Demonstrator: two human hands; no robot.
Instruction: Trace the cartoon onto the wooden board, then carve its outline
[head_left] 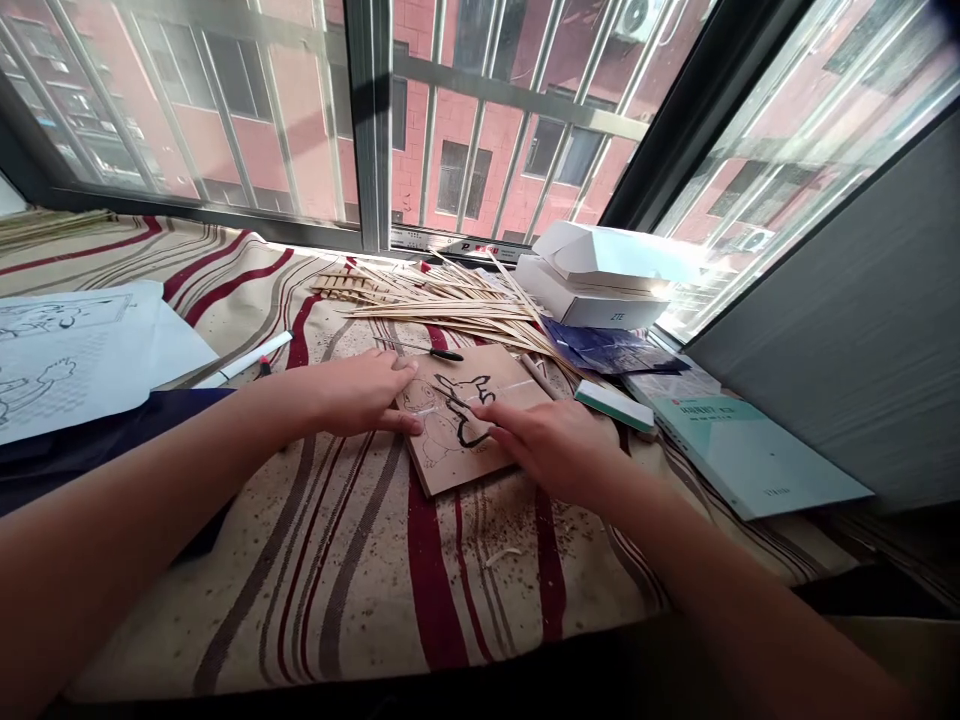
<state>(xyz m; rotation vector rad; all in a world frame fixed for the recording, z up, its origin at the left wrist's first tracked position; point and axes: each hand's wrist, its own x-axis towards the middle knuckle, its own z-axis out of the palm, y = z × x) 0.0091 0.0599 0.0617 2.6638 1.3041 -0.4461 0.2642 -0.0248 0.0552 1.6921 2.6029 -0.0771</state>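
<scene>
A brown board (pixel 480 450) lies on the striped cloth, with a thick black animal-like outline and fainter line drawings on its surface. My left hand (pixel 367 392) rests at the board's left edge, thumb and fingers apart, pressing on it and gripping nothing. Over the outline, my right hand (pixel 551 440) is closed on a thin pointed tool (pixel 450 396), its tip on the drawing; its exact kind is too small to tell. A slim tool with a black handle (pixel 446 354) lies at the board's far edge.
Thin wooden sticks (pixel 457 300) are heaped behind the board, beside an open white box (pixel 600 290). Dark blue sheets (pixel 607 348), a green-and-white block (pixel 615 406) and a pale green book (pixel 757 455) lie right. Drawing sheets (pixel 75 350) lie left. Crumbs dot the cloth (pixel 360 600).
</scene>
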